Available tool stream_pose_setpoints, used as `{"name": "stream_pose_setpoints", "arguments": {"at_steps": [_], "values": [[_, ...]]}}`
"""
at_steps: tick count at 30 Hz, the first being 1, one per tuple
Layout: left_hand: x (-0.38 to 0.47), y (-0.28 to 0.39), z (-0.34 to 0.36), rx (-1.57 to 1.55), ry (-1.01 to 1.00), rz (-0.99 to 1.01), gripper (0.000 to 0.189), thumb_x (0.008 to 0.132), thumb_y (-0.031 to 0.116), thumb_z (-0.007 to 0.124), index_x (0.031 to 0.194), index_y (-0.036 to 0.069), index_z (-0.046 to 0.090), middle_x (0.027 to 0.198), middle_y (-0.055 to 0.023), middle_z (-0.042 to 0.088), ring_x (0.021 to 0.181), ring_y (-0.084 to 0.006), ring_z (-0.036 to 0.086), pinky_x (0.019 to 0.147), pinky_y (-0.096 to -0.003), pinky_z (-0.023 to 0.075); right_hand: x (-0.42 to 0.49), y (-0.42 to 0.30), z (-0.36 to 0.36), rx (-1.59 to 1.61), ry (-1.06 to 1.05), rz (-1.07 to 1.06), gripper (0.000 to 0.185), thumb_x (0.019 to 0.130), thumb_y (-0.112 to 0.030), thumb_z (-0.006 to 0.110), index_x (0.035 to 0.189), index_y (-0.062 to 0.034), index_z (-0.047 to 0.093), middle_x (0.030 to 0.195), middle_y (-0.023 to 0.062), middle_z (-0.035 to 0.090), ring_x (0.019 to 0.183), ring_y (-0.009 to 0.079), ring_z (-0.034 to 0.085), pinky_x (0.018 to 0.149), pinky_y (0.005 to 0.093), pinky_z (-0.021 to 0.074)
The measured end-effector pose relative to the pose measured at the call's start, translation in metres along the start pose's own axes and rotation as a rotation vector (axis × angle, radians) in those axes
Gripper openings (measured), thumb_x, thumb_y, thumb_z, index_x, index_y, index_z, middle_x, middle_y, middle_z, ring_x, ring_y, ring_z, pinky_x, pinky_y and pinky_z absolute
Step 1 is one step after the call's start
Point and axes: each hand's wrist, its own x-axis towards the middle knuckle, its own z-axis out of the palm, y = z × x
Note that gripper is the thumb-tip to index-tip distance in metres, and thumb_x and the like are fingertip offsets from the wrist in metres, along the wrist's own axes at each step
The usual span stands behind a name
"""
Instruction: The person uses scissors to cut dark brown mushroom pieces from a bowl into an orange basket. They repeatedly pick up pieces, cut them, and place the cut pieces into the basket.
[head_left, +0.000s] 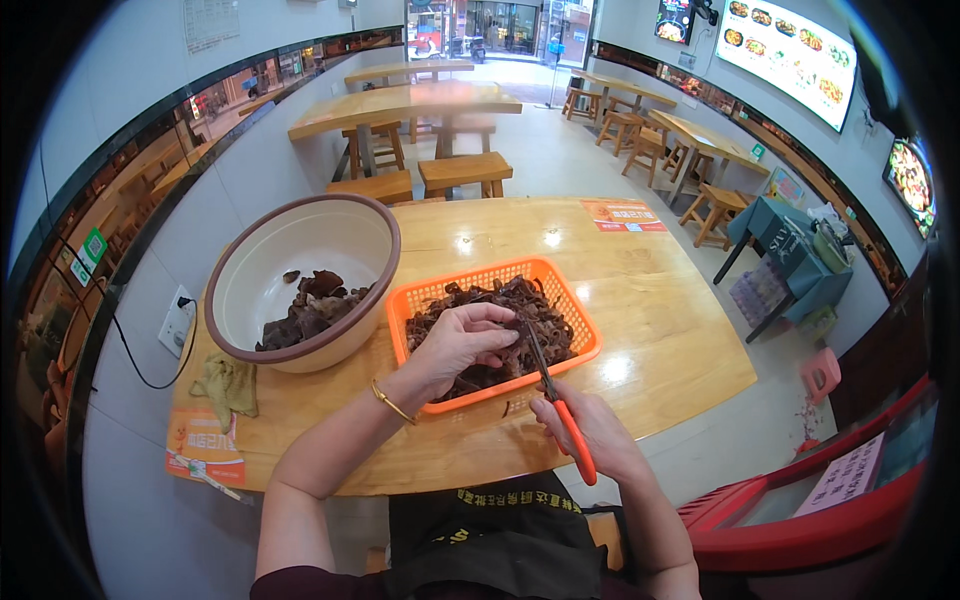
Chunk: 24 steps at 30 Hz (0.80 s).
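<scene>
My left hand (469, 341) pinches a dark piece of wood ear fungus (517, 328) between thumb and fingers. In my right hand (589, 427) is a pair of scissors (574, 439) with orange-red handles; its dark blades reach up to that piece. Both hands are at the orange plastic basket (589, 356), my left above it and my right by its near right corner. Dark shredded fungus strips (555, 322) fill much of the basket. To the left stands a large cream basin (300, 232) with a brown rim, holding larger uncut fungus pieces (315, 311).
A crumpled yellowish cloth (229, 386) lies left on the wooden table (660, 300), by a printed orange mat (202, 450) and wrapped chopsticks (206, 476). Another orange mat (622, 215) lies at the far right. A black cable (124, 337) hangs along the left wall. Wooden stools (465, 171) stand beyond.
</scene>
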Motion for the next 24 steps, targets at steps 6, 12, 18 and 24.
{"name": "stream_pose_setpoints", "arguments": {"at_steps": [6, 12, 18, 24], "values": [[0.0, -0.009, -0.01, 0.029, -0.064, -0.014, 0.021, 0.089, 0.008, 0.075, 0.106, 0.006, 0.064, 0.089, -0.0028, 0.071, 0.073, -0.008, 0.064, 0.065, -0.0216, 0.0523, 0.006, -0.004, 0.004, -0.035, 0.058, -0.099, 0.044, 0.101, -0.042, 0.058, 0.112, 0.0008, 0.06, 0.064, 0.0053, 0.06, 0.051, 0.0137, 0.058, 0.049, 0.0299, 0.0472], [0.004, -0.011, -0.018, -0.025, -0.067, -0.055, 0.021, 0.089, 0.007, 0.074, 0.108, 0.008, 0.065, 0.095, -0.0034, 0.07, 0.081, -0.0085, 0.065, 0.071, -0.0229, 0.0532, 0.006, -0.009, 0.003, 0.166, 0.019, 0.081, 0.037, 0.101, -0.036, 0.061, 0.108, -0.0003, 0.062, 0.065, 0.0024, 0.06, 0.052, 0.0109, 0.057, 0.048, 0.028, 0.0472], [0.003, -0.011, -0.016, -0.117, -0.012, -0.029, 0.021, 0.091, 0.007, 0.072, 0.111, 0.006, 0.066, 0.097, -0.0028, 0.071, 0.084, -0.0093, 0.066, 0.072, -0.0229, 0.0541, 0.004, 0.002, 0.0, 0.102, -0.036, 0.121, 0.036, 0.101, -0.035, 0.06, 0.102, 0.0011, 0.062, 0.066, 0.0019, 0.058, 0.054, 0.0109, 0.056, 0.05, 0.0282, 0.0474], [-0.003, -0.006, -0.014, -0.067, -0.021, -0.063, 0.027, 0.089, 0.008, 0.075, 0.112, 0.005, 0.062, 0.096, -0.0051, 0.071, 0.084, -0.0112, 0.067, 0.073, -0.024, 0.0554, 0.0, -0.006, 0.002, -0.047, -0.035, 0.023, 0.045, 0.098, -0.044, 0.061, 0.099, 0.0012, 0.06, 0.074, 0.0198, 0.062, 0.071, 0.0383, 0.063, 0.065, 0.0453, 0.0475]]}}
